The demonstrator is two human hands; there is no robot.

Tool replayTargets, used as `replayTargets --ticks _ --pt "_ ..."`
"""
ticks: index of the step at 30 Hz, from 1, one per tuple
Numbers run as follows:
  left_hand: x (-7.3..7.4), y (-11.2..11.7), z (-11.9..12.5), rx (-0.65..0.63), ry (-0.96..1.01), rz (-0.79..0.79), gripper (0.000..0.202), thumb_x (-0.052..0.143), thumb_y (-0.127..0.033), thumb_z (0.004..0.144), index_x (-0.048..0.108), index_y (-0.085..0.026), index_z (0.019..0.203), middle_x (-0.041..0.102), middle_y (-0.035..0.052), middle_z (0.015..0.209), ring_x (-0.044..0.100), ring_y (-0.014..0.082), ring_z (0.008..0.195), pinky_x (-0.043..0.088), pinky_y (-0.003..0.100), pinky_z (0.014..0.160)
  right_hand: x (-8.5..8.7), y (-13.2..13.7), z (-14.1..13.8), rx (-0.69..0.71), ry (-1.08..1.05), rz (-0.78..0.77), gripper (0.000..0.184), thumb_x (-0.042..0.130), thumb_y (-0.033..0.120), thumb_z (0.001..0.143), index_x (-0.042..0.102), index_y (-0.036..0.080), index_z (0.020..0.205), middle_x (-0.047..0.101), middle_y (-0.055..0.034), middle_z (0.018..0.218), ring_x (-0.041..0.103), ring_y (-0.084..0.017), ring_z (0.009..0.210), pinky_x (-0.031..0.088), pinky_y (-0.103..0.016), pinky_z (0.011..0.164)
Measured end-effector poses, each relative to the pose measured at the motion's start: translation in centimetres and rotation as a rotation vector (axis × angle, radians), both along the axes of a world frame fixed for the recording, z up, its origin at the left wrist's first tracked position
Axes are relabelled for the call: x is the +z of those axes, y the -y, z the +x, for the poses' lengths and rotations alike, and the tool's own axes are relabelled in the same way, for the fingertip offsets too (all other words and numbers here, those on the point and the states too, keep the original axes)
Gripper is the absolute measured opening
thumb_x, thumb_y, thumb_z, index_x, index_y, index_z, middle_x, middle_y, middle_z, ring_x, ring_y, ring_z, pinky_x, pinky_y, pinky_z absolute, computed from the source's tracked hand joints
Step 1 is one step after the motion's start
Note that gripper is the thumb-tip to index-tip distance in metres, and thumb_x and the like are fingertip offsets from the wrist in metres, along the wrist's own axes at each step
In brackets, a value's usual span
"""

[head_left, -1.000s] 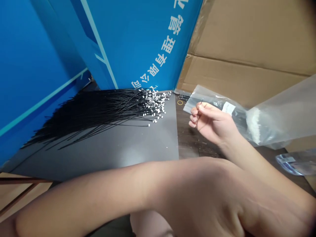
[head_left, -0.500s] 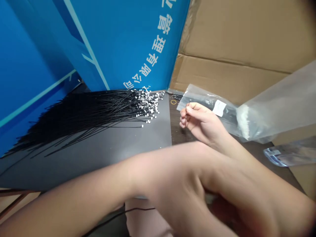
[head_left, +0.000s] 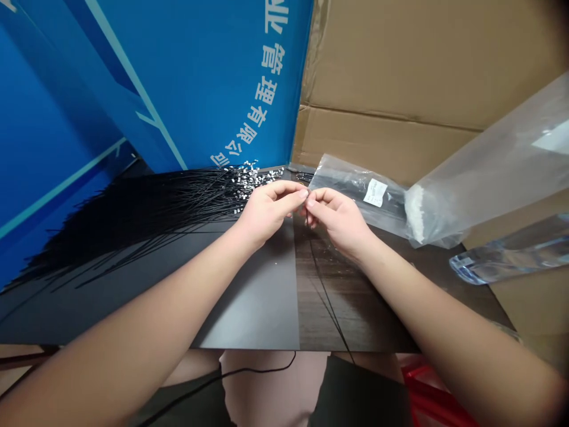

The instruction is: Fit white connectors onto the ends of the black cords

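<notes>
We should let the cord (head_left: 320, 276) hang past the tabletop's (head_left: 253, 326) front edge; right grip (head_left: 341, 222) pinches it, left grip (head_left: 267, 210) seems to pinch its tip (hard to see).

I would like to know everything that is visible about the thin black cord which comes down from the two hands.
The cord is slender, black and flexible-looking; its material is unclear. Its upper part is pinched where the left hand and right hand meet, the fingers hiding its tip. It slants down across the dark tabletop and past the front edge. A faint line beside it may be another strand or shadow.
</notes>
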State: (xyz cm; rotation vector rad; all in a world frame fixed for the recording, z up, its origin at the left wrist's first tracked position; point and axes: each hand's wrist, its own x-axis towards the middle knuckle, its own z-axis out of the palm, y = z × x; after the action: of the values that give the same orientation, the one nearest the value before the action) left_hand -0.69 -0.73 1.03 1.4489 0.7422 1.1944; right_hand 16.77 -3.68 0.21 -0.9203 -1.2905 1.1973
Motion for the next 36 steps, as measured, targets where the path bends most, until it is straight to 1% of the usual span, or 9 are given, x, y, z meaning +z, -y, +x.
replayTargets --ticks 7,12,16,20,28,30,32,34,36 --pt "0.2 0.1 -0.1 0.000 0.012 0.025 0.028 0.095 -0.037 0.077 0.085 -0.018 0.094 0.081 0.0052 0.094 0.068 0.0144 0.079 0.056 0.033 0.081 -0.3 -0.1 0.2 0.064 0.063 0.063 0.049 0.091 0.064 0.077 0.066 0.022 0.085 0.071 0.0007 0.076 0.058 -0.012 0.065 0.049 -0.030 0.065" --pt "0.3 0.3 -0.3 -0.003 -0.035 0.062 0.030 0.093 -0.041 0.078 0.082 -0.017 0.092 0.081 0.0065 0.093 0.071 0.0173 0.081 0.058 0.034 0.082 -0.5 -0.1 0.2 0.061 0.064 0.066 0.050 0.091 0.065 0.077 0.067 0.023 0.086 0.070 0.0010 0.076 0.059 -0.013 0.065 0.049 -0.031 0.066" --pt "0.2 0.3 -0.3 0.023 -0.042 0.093 0.031 0.092 -0.042 0.080 0.081 -0.016 0.093 0.081 0.0065 0.095 0.072 0.0178 0.085 0.058 0.034 0.084 -0.4 -0.1 0.1 0.042 0.052 0.076 0.046 0.094 0.060 0.076 0.070 0.023 0.088 0.072 0.0008 0.079 0.061 -0.013 0.068 0.051 -0.032 0.068" --pt "0.1 0.2 -0.3 0.049 -0.034 0.087 0.030 0.092 -0.042 0.080 0.081 -0.017 0.093 0.081 0.0061 0.094 0.071 0.0169 0.084 0.058 0.033 0.083 -0.3 0.1 0.0 0.030 0.054 0.078 0.044 0.094 0.058 0.076 0.072 0.022 0.087 0.075 -0.0008 0.082 0.063 -0.014 0.072 0.053 -0.033 0.072" --pt "0.1 0.3 0.0 0.030 0.004 0.037 0.031 0.094 -0.041 0.076 0.080 -0.018 0.090 0.078 0.0049 0.091 0.066 0.0147 0.077 0.055 0.031 0.075 -0.4 0.0 -0.1 -0.003 0.098 0.108 0.040 0.092 0.058 0.079 0.073 0.023 0.083 0.074 -0.0006 0.080 0.062 -0.015 0.072 0.052 -0.033 0.071" --pt "-0.1 0.2 0.2 0.049 0.029 0.008 0.035 0.093 -0.043 0.077 0.079 -0.019 0.098 0.077 0.0044 0.093 0.063 0.0130 0.073 0.053 0.028 0.069 0.0 -0.2 0.4 -0.009 0.090 0.090 0.037 0.093 0.053 0.078 0.073 0.022 0.082 0.073 -0.0004 0.078 0.061 -0.014 0.069 0.051 -0.032 0.069" --pt "-0.5 0.2 0.4 0.090 0.043 -0.026 0.036 0.087 -0.047 0.083 0.077 -0.020 0.105 0.074 0.0033 0.094 0.059 0.0108 0.068 0.049 0.027 0.064 1.0 -0.3 1.5 -0.001 0.043 0.057 0.033 0.095 0.046 0.077 0.073 0.021 0.082 0.074 -0.0007 0.077 0.061 -0.013 0.068 0.050 -0.030 0.067" --pt "-0.9 0.2 1.0 0.136 -0.018 -0.039 0.030 0.078 -0.048 0.091 0.074 -0.020 0.100 0.069 0.0014 0.087 0.055 0.0100 0.064 0.045 0.026 0.062 2.3 -0.2 3.1 0.076 -0.042 0.022 0.031 0.095 0.041 0.077 0.072 0.021 0.080 0.072 -0.0007 0.076 0.060 -0.013 0.066 0.048 -0.030 0.064" --pt "-1.1 0.3 2.1 0.125 -0.199 -0.019 0.024 0.074 -0.042 0.092 0.071 -0.018 0.090 0.066 0.0002 0.079 0.054 0.0114 0.065 0.045 0.028 0.064 3.6 0.0 4.8 0.199 -0.137 0.022 0.032 0.094 0.040 0.076 0.068 0.021 0.078 0.068 0.0006 0.072 0.058 -0.013 0.063 0.047 -0.030 0.060"
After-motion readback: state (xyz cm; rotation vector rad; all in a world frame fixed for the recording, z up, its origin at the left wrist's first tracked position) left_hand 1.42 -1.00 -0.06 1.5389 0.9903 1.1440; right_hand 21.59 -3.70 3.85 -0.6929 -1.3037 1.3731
